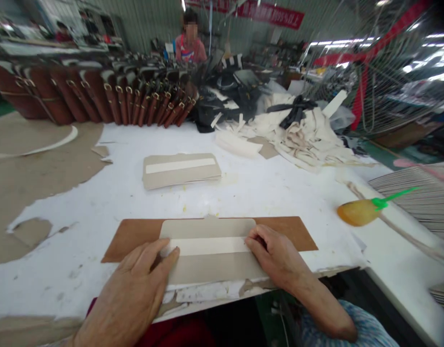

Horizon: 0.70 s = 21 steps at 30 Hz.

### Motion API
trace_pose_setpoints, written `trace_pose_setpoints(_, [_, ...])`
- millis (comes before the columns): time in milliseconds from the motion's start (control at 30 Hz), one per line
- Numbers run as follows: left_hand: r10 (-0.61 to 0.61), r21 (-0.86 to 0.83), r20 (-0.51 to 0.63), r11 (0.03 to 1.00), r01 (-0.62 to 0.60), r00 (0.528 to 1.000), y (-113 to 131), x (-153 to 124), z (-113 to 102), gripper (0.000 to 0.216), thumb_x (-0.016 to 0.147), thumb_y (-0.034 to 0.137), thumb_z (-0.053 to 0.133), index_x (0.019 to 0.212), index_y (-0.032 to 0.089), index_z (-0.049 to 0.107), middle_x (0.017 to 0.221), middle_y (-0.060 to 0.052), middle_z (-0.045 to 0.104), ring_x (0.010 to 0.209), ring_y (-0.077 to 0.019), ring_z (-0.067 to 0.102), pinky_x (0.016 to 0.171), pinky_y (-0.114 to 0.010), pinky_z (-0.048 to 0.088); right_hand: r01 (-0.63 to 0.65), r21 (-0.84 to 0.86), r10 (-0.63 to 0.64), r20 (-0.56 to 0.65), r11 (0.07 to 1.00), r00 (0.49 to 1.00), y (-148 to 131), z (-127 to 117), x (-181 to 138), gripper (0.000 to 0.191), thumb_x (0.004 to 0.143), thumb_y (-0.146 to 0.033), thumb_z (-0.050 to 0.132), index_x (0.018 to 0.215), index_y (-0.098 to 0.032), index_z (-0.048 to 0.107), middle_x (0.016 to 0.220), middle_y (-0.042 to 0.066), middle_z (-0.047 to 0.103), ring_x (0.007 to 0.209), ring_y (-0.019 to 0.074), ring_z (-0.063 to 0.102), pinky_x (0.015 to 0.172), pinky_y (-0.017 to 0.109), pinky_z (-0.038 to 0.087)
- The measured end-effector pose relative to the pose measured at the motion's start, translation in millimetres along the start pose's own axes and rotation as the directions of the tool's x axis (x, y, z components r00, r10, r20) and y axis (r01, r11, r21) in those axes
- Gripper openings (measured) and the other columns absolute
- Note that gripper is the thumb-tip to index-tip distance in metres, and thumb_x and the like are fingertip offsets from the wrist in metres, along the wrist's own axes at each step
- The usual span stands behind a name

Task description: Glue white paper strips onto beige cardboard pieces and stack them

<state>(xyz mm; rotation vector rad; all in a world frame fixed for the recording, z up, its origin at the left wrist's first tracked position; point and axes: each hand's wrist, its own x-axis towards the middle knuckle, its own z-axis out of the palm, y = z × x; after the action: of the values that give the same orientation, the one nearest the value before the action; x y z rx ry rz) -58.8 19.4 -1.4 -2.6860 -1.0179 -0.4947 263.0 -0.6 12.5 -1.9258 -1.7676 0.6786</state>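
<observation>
Middle of brown strip [285, 233] hidden.
Grey panel [215, 268] covers it; right edge crops striped stack [420, 200]; banner [270, 13] text blurred.

— We're up at the wearer's head, facing forward and down, the near edge of the table [276, 193] crossing low in view!
— And it's close: the left hand [131, 284] and the right hand [280, 253] loom large at that edge.
— Look up, and the view runs past the far edge, right out to a red banner [274, 12] up top!
</observation>
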Motion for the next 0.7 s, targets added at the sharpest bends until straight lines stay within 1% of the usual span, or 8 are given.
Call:
trace_pose_setpoints(133, [-0.126, 0.007, -0.066, 0.992, 0.127, 0.99, 4.1, -4.7, -5.0, 0.034, 0.096, 0.015, 0.048, 0.126, 0.014, 0.065, 0.126, -0.018, 0.064, 0.113, -0.0339, 0.062, 0.099, -0.056, 0.053, -0.043, 0.161, 0.061, -0.103, 0.986, 0.993, 11.2, -14.9, -11.1, 0.032, 0.096, -0.047, 0.045, 0.079, -0.025, 0.061, 0.072, 0.001, 0.065, 0.07, 0.0199, 0.06, 0.066, 0.033, 0.042])
trace_pose_setpoints(233, [-0.085, -0.029, -0.074, 0.996, 0.083, 0.994, 14.1, 2.3, -8.5, 0.039, 0.1, 0.026, 0.052, 0.136, 0.015, 0.059, 0.14, -0.017, 0.062, 0.132, -0.0367, 0.055, 0.112, -0.062, 0.043, -0.105, 0.246, 0.156, -0.195, 0.964, 0.968, 25.3, -22.0, -30.1, 0.036, 0.096, -0.055, 0.048, 0.084, -0.024, 0.062, 0.073, 0.0, 0.062, 0.064, 0.0179, 0.054, 0.061, 0.031, 0.042])
trace_pose_setpoints(333, [0.073, -0.128, 0.125, 0.99, -0.057, 0.989, 26.5, 24.6, -8.2, 0.059, 0.101, 0.048, 0.057, 0.153, 0.022, 0.047, 0.158, -0.009, 0.053, 0.15, -0.0344, 0.04, 0.122, -0.059, 0.034, -0.114, 0.29, 0.166, -0.163, 0.95, 0.973, 30.5, -22.4, -48.7, 0.038, 0.096, -0.058, 0.049, 0.085, -0.024, 0.063, 0.069, -0.002, 0.057, 0.059, 0.0159, 0.05, 0.057, 0.03, 0.041])
trace_pose_setpoints(433, [0.195, -0.254, 0.402, 0.962, -0.095, 0.895, 34.0, 51.9, -7.4, 0.077, 0.098, 0.067, 0.053, 0.161, 0.027, 0.035, 0.167, -0.005, 0.04, 0.156, -0.0324, 0.031, 0.126, -0.06, 0.027, -0.087, 0.311, 0.133, -0.13, 0.946, 0.982, 28.8, -22.0, -64.2, 0.039, 0.096, -0.057, 0.05, 0.08, -0.024, 0.065, 0.064, -0.004, 0.052, 0.057, 0.0151, 0.048, 0.056, 0.029, 0.04])
trace_pose_setpoints(533, [0.212, -0.295, 0.532, 0.954, -0.054, 0.82, 34.0, 65.8, -8.1, 0.083, 0.097, 0.069, 0.053, 0.164, 0.025, 0.028, 0.171, -0.006, 0.028, 0.158, -0.032, 0.026, 0.128, -0.059, 0.023, -0.117, 0.346, 0.175, -0.143, 0.931, 0.974, 40.3, -26.8, -74.3, 0.039, 0.094, -0.058, 0.054, 0.08, -0.024, 0.067, 0.059, -0.004, 0.052, 0.055, 0.0153, 0.05, 0.055, 0.028, 0.04])
trace_pose_setpoints(600, [0.209, -0.29, 0.5, 0.955, -0.065, 0.841, 30.7, 62.8, -4.5, 0.082, 0.098, 0.067, 0.054, 0.164, 0.028, 0.025, 0.171, -0.005, 0.026, 0.157, -0.0314, 0.029, 0.128, -0.057, 0.026, -0.161, 0.396, 0.277, -0.256, 0.904, 0.926, 63.0, -34.1, -74.0, 0.036, 0.09, -0.059, 0.061, 0.089, -0.024, 0.069, 0.06, -0.005, 0.055, 0.058, 0.0162, 0.054, 0.057, 0.029, 0.044])
trace_pose_setpoints(633, [0.213, -0.284, 0.447, 0.955, -0.088, 0.869, 28.3, 58.5, 0.4, 0.081, 0.097, 0.067, 0.054, 0.164, 0.031, 0.025, 0.17, -0.003, 0.029, 0.155, -0.0309, 0.034, 0.127, -0.055, 0.028, -0.175, 0.42, 0.336, -0.349, 0.89, 0.875, 78.7, -39.6, -71.0, 0.037, 0.089, -0.06, 0.063, 0.097, -0.023, 0.07, 0.065, -0.004, 0.059, 0.062, 0.0172, 0.058, 0.06, 0.029, 0.046])
trace_pose_setpoints(700, [0.231, -0.263, 0.272, 0.952, -0.159, 0.934, 23.5, 47.3, 18.2, 0.08, 0.096, 0.067, 0.056, 0.164, 0.036, 0.026, 0.167, -0.001, 0.038, 0.149, -0.0288, 0.045, 0.125, -0.048, 0.032, -0.182, 0.448, 0.435, -0.566, 0.875, 0.7, 115.6, -56.1, -60.1, 0.047, 0.089, -0.062, 0.061, 0.112, -0.022, 0.066, 0.086, 0.0, 0.068, 0.078, 0.0201, 0.066, 0.066, 0.031, 0.051])
